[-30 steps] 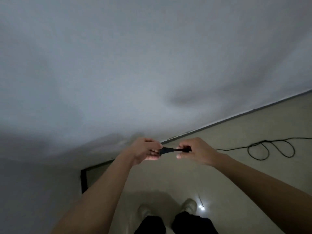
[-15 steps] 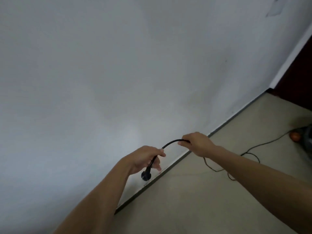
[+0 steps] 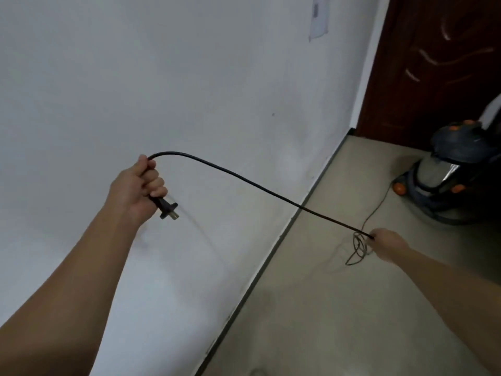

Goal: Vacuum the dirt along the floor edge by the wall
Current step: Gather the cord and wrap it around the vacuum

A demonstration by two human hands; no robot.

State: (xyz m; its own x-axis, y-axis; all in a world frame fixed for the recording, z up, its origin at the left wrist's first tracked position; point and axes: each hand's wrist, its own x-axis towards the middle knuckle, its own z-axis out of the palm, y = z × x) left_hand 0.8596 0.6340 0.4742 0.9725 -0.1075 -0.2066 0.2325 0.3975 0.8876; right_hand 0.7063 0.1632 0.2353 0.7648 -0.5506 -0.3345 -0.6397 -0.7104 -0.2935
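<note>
The left hand [image 3: 135, 185] is fisted round the black plug [image 3: 166, 210], held up against the white wall [image 3: 189, 77]. The cord [image 3: 257, 185] runs taut to the right hand [image 3: 386, 244], fingers closed on it above the floor [image 3: 339, 308]. The vacuum cleaner [image 3: 447, 172] stands by the door [image 3: 433, 63] at the floor's far edge.

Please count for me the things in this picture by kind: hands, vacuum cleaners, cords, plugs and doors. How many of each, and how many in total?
hands: 2, the left hand and the right hand
vacuum cleaner: 1
cord: 1
plug: 1
door: 1
total: 6
</note>
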